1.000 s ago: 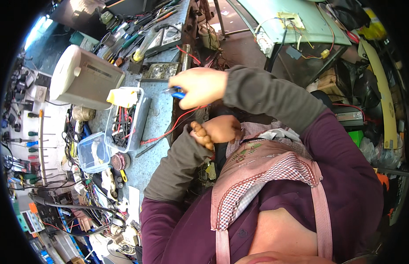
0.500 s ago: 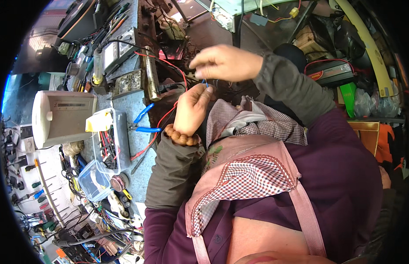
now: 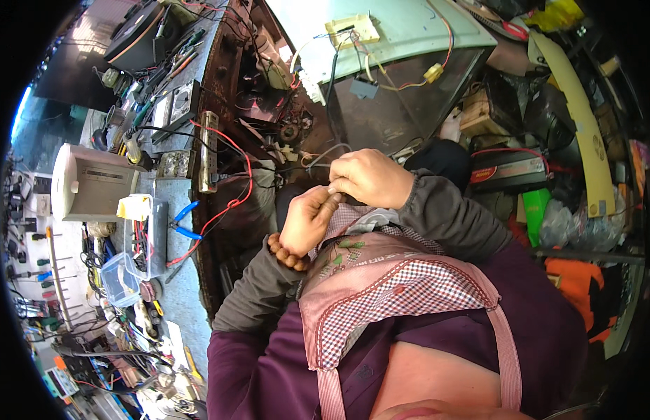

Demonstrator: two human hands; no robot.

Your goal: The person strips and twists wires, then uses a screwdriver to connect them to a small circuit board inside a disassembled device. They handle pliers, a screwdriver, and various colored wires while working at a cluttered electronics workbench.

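A blue-grey workbench (image 3: 187, 283) runs down the left of the frame, crowded with tools, cables and a white appliance (image 3: 97, 185). At upper centre stands a pale green panel (image 3: 416, 49) with loose wiring on it; at right lie a green box (image 3: 537, 210) and orange cloth (image 3: 571, 283).

Near the middle of the frame, the left hand (image 3: 307, 218), with a beaded bracelet (image 3: 288, 253) at its wrist, and the right hand (image 3: 371, 178) meet at the fingertips, just above the pink apron (image 3: 402, 269). Both have their fingers curled in and thumbs closed as in a pinch; whatever may be between them is hidden, so I cannot tell what they hold.

Blue-handled pliers (image 3: 189, 232) lie spread on the bench, left of the hands and apart from them, just beside a clear plastic box (image 3: 157, 241). A red wire (image 3: 250, 171) loops between bench and hands.
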